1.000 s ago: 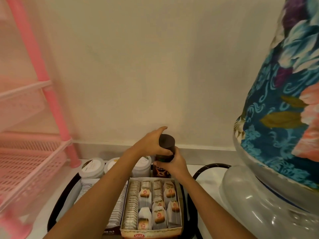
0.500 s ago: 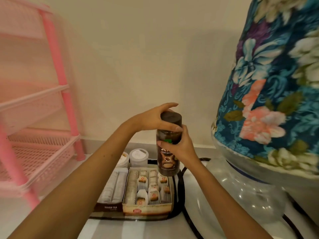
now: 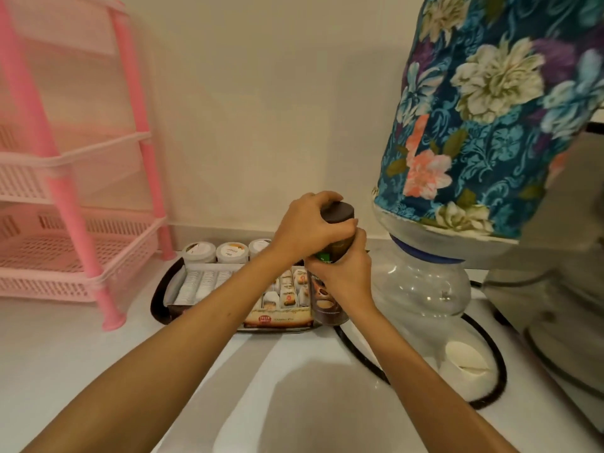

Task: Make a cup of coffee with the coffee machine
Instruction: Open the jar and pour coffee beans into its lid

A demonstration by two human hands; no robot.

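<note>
Head view looks down on your two hands, close together and stacked on one coffee jar (image 3: 330, 289). Your left hand (image 3: 307, 227) comes in from the left and curls over the jar's dark brown lid (image 3: 340, 213), fingers wrapped round its rim with the thumb toward you. Your right hand (image 3: 343, 273) sits just below, fingers curled tightly round the upper body of the jar, so that only the lid and the lower label and base show. Both hands are clamped on it; neither is loose.

You hold the jar upright, its long axis vertical, lid up and base down. It is just in front of the wall, over the right-hand end of the dark tray (image 3: 160, 295); whether the base touches the tray or counter cannot be told.

On the tray lie an open box of tea bags (image 3: 281, 308) and a second, darker box (image 3: 196, 289), with three white-lidded tubs (image 3: 228, 251) behind them. To your right stands a water bottle in a floral cover (image 3: 490, 109) on its clear dispenser base (image 3: 421, 289). A pink plastic rack (image 3: 65, 191) stands at the left on the white counter (image 3: 65, 354).
</note>
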